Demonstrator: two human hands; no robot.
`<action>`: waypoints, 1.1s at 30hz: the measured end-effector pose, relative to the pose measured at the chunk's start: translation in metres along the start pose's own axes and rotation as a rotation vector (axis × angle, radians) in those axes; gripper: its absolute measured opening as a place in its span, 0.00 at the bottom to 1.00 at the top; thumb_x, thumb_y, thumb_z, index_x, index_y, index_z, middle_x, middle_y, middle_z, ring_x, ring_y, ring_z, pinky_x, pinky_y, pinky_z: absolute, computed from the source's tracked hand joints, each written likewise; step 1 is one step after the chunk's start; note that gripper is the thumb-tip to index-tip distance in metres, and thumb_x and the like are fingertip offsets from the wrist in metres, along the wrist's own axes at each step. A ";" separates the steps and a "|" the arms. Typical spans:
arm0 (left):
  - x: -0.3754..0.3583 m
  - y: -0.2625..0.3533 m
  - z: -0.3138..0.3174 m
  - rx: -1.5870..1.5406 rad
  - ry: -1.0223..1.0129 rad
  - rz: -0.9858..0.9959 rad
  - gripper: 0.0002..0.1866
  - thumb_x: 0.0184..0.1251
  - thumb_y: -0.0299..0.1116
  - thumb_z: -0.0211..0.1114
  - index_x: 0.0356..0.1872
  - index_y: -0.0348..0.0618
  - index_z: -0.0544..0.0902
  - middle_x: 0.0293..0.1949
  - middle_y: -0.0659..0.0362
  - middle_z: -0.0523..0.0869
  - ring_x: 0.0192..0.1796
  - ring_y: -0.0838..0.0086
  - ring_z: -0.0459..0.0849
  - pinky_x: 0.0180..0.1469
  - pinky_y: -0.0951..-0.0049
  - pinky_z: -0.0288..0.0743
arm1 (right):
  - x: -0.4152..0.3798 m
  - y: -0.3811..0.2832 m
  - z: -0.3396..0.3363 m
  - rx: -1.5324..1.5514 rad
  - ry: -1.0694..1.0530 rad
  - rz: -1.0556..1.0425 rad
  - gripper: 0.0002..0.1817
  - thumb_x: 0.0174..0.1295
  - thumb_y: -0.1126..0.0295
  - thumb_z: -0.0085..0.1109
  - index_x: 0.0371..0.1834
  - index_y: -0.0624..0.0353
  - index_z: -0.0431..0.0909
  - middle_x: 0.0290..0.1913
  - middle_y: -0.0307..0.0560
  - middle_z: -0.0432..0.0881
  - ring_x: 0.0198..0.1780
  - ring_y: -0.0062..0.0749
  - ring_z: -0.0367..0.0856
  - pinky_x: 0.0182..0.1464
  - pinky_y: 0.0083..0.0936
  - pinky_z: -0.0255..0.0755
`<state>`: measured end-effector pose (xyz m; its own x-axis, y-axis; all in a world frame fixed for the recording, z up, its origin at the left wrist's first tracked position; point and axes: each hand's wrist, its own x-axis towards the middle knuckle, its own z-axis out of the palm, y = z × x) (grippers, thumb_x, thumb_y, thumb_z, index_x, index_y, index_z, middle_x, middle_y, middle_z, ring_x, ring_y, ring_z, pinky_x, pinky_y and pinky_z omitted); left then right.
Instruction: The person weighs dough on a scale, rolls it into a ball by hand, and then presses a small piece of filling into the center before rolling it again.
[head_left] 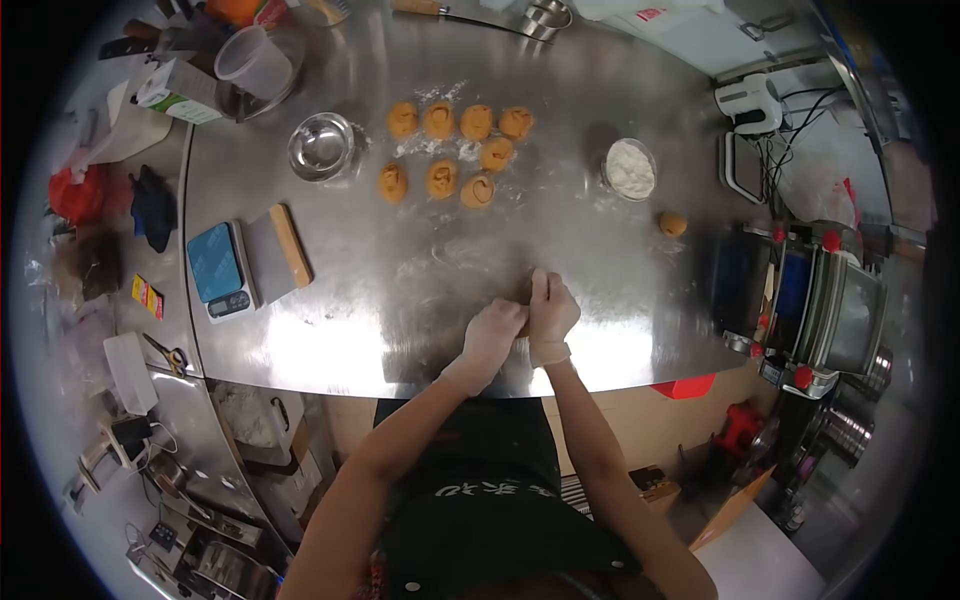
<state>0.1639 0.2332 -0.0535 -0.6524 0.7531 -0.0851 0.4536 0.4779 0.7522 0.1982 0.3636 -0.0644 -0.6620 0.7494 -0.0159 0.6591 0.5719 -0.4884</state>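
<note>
My left hand (492, 338) and my right hand (552, 312), both in thin clear gloves, meet above the front part of the steel table (350, 245). Their fingers are curled and pressed together around a small bit of orange-brown dough (523, 330), mostly hidden between them. Farther back lie several orange dough pieces (441, 179) in two uneven rows, with white flour dusted around them. A single round dough ball (672, 223) sits apart on the right, near a glass bowl of white flour (630, 170).
An empty metal bowl (321, 147), a scale (222, 270) and a wooden-handled scraper (290, 246) stand on the left. A hand mixer (748, 103) and a machine with red knobs (850, 310) are on the right. Scissors (170, 355) lie at the far left.
</note>
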 end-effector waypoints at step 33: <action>-0.009 -0.019 -0.026 0.139 0.005 0.319 0.22 0.66 0.31 0.66 0.61 0.41 0.79 0.57 0.52 0.79 0.61 0.57 0.78 0.63 0.60 0.77 | -0.035 -0.004 0.001 0.139 0.166 0.038 0.11 0.73 0.67 0.56 0.52 0.57 0.84 0.44 0.53 0.88 0.44 0.50 0.87 0.45 0.37 0.81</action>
<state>0.1454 0.2052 -0.0502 -0.4672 0.8724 0.1437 0.7132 0.2757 0.6445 0.2183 0.3350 -0.0624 -0.5621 0.8208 0.1019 0.6195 0.4994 -0.6057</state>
